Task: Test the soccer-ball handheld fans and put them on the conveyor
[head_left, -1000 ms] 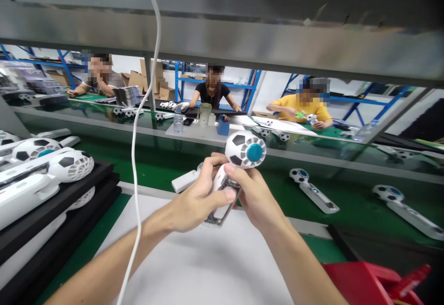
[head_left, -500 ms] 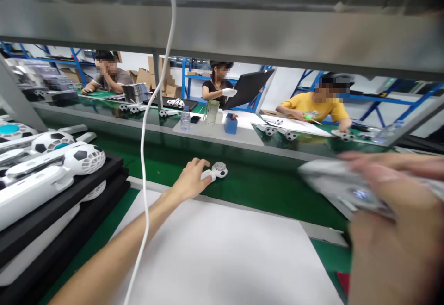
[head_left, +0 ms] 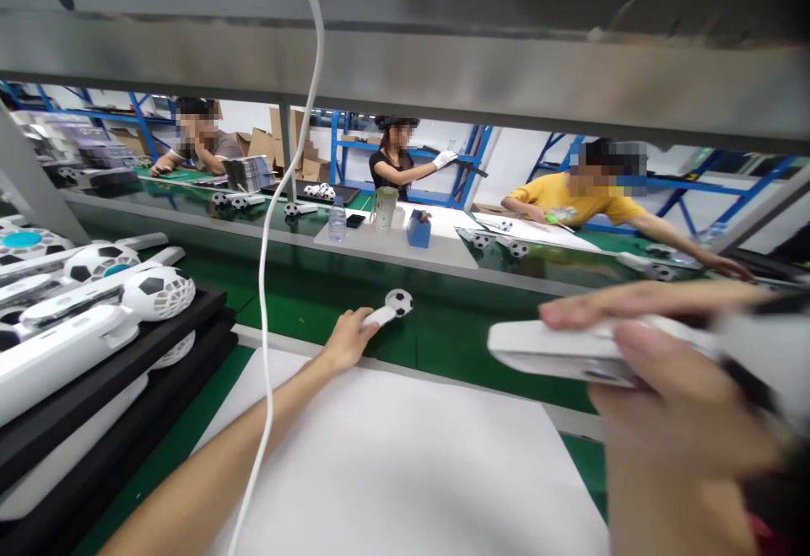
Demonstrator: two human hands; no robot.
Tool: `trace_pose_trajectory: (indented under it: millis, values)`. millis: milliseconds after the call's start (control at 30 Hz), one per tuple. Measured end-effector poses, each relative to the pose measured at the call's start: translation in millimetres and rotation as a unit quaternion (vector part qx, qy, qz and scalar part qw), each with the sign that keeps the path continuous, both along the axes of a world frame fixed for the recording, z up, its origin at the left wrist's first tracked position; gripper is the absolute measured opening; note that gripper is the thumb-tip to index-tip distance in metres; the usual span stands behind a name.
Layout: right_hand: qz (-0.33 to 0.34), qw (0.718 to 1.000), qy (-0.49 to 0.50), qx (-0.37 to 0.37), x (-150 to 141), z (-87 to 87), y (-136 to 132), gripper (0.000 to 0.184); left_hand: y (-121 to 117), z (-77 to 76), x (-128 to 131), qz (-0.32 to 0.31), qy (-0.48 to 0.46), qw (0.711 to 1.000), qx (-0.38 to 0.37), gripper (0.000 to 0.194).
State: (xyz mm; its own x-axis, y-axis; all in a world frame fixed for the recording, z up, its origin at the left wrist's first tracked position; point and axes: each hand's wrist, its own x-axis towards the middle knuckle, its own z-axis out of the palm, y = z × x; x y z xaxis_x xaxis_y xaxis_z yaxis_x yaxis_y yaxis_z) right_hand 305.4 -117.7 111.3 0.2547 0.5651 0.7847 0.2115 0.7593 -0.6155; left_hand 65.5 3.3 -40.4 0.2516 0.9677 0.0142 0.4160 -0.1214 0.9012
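My left hand (head_left: 347,340) reaches over the green surface, its fingers wrapped round the white handle of a football-patterned handheld fan (head_left: 399,304). The fan's ball-shaped head points away from me and to the right. At the right, close to the camera, my right hand (head_left: 671,370) grips a second white handheld fan (head_left: 557,348) by its handle, the rounded end pointing left. The rest of that second fan is blurred and partly hidden by the hand. Below my hands lies a large white sheet (head_left: 405,463).
At left, black foam trays (head_left: 190,332) are stacked with several football fans (head_left: 158,290). A white cable (head_left: 262,286) hangs down before me. A metal beam (head_left: 405,67) crosses overhead. Opposite, several people sit beyond a bench with a bottle (head_left: 337,223) and a blue box (head_left: 418,231).
My left hand has drawn slightly back with its fan, whose head has turned. My right hand has shifted left, its fan now clearer. The person in yellow has stretched an arm out to the right.
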Motion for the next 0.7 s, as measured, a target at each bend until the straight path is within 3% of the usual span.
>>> trace_pose_trajectory:
  millis: [67, 167, 233, 333, 467, 567, 700]
  values:
    - [-0.06, 0.997, 0.02, -0.041, 0, -3.0, 22, 0.02, -1, 16.1, -2, -0.036, -0.081, 0.994, -0.06, 0.05]
    - [-0.13, 0.963, 0.03, -0.234, 2, -24.1, 64, 0.045, -12, 47.9, -2, -0.124, -0.195, 0.965, -0.127, 0.047]
    - [-0.117, 0.94, 0.024, -0.319, 8, -44.9, 88, 0.05, -24, 68.9, 1, -0.179, -0.244, 0.941, -0.153, 0.042]
    - [-0.084, 0.919, -0.001, -0.384, 19, -75.3, 109, 0.046, -44, 91.7, 7, -0.252, -0.309, 0.9, -0.178, 0.033]
    - [-0.079, 0.893, -0.077, -0.436, 31, -102.2, 121, 0.034, -64, 105.2, 14, -0.308, -0.387, 0.851, -0.177, 0.035]
    - [-0.121, 0.863, -0.148, -0.467, 36, -113.7, 125, 0.028, -74, 111.3, 16, -0.327, -0.397, 0.844, -0.152, 0.044]
    - [-0.153, 0.802, -0.24, -0.524, 38, -120.9, 126, 0.022, -87, 120.0, 16, -0.339, -0.397, 0.845, -0.114, 0.05]
